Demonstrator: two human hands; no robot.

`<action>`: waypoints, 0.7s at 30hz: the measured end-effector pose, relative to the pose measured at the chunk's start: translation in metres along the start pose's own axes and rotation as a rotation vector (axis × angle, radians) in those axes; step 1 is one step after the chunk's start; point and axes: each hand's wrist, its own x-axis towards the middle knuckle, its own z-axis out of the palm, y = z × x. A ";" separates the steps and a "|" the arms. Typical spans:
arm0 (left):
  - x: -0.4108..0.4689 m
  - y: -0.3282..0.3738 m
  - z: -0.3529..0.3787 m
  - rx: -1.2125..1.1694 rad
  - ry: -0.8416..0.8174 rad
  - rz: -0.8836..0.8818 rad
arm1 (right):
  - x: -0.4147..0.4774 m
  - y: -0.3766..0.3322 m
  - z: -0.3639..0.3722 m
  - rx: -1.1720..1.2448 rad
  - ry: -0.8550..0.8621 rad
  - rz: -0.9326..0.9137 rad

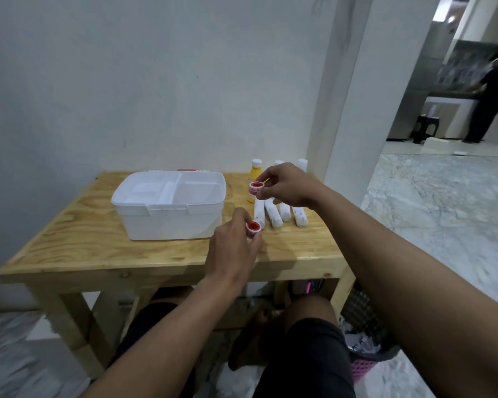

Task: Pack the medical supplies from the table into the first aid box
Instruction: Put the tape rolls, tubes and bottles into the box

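Head view: the left hand (233, 248) pinches a small red-and-white cap (254, 226) between thumb and fingertips, just beside the open first aid box (167, 222) on the table (84, 239). The right hand (288, 186) pinches a red-and-white tape roll (256, 189) above four white bandage rolls (273, 216), which lie on the wood in front of a yellow bottle (255, 173).

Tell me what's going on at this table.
A person's left hand pinches a small red-and-white roll just right of the white first aid box. The right hand holds a second roll up in front of a yellow bottle. Four white wrapped bandage rolls lie on the wooden table beside the box, not yet packed.
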 end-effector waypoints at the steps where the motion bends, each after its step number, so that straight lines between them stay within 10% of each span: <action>1: 0.000 0.003 -0.005 -0.029 0.017 0.009 | -0.002 -0.004 -0.002 0.013 0.003 -0.004; 21: 0.058 -0.055 -0.170 -0.073 0.147 -0.170 | 0.011 -0.099 0.028 0.047 -0.037 -0.124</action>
